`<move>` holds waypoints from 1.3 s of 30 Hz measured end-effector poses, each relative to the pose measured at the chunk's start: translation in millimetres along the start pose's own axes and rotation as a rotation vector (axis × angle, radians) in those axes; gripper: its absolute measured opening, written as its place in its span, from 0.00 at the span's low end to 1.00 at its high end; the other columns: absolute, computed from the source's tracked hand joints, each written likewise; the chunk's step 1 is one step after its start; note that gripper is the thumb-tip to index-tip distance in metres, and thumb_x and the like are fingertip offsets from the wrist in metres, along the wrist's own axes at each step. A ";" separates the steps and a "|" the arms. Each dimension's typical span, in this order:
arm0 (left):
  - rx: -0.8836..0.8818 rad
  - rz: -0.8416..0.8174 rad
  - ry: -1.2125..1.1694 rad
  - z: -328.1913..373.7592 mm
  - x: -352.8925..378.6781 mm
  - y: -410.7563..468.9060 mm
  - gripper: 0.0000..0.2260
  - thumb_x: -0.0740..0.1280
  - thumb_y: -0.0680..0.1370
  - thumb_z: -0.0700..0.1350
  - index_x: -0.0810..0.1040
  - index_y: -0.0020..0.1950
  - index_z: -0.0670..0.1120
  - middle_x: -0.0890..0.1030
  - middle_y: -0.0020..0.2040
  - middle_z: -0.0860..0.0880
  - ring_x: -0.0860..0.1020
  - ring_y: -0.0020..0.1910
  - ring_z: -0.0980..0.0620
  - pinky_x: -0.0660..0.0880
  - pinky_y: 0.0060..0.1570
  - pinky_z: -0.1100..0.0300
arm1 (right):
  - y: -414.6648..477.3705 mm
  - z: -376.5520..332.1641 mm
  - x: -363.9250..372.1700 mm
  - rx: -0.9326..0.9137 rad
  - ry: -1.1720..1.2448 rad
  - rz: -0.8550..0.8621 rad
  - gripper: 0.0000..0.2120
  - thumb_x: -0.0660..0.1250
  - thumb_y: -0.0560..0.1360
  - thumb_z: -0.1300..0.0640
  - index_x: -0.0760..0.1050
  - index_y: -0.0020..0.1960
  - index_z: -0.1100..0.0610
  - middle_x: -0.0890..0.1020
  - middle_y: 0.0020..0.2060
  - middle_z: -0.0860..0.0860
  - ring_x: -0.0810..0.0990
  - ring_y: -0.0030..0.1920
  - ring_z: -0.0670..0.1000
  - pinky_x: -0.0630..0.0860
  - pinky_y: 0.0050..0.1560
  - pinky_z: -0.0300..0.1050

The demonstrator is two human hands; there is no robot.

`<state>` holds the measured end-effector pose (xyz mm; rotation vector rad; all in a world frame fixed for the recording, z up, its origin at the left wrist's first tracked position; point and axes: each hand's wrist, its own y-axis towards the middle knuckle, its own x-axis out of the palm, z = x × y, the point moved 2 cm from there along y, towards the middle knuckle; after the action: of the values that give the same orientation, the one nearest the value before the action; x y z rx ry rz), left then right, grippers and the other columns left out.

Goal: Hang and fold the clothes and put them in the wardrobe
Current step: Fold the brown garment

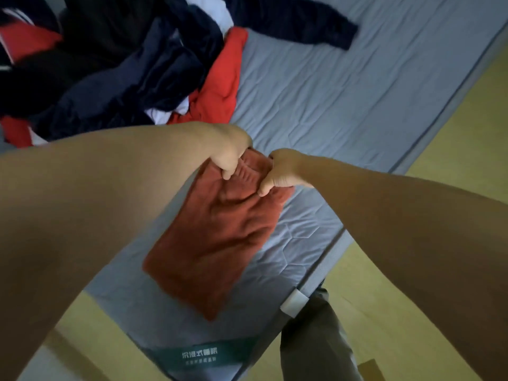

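One red garment [217, 243] flat on mattress [343, 105], long axis far-right to near-left. Left hand [228, 160], right hand [277, 174] each pinch its far end. One clothes pile [110, 64] beyond.

Both bare arms reach forward and converge mid-scene. The left hand [229, 158] and right hand [281, 171] sit near each other without touching, fingers curled, each pinching the far edge of the cloth [220, 237], thumbs on its near face.

Head-worn wide-angle view, looking steeply down, close over mattress [330, 105]
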<state>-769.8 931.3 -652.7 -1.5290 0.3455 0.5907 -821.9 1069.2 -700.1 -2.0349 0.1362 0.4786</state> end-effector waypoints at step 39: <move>0.073 -0.050 -0.294 -60.5 33.7 -160.2 0.31 0.82 0.64 0.42 0.78 0.66 0.48 0.83 0.57 0.49 0.82 0.52 0.45 0.78 0.48 0.57 | -126.6 -135.9 42.8 0.152 -0.035 -0.317 0.27 0.80 0.68 0.60 0.78 0.65 0.57 0.84 0.56 0.57 0.83 0.55 0.58 0.80 0.59 0.57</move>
<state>-643.8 885.5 -541.1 -1.3536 0.1024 0.7445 -708.2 1018.9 -555.7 -1.8547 -0.1648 0.2942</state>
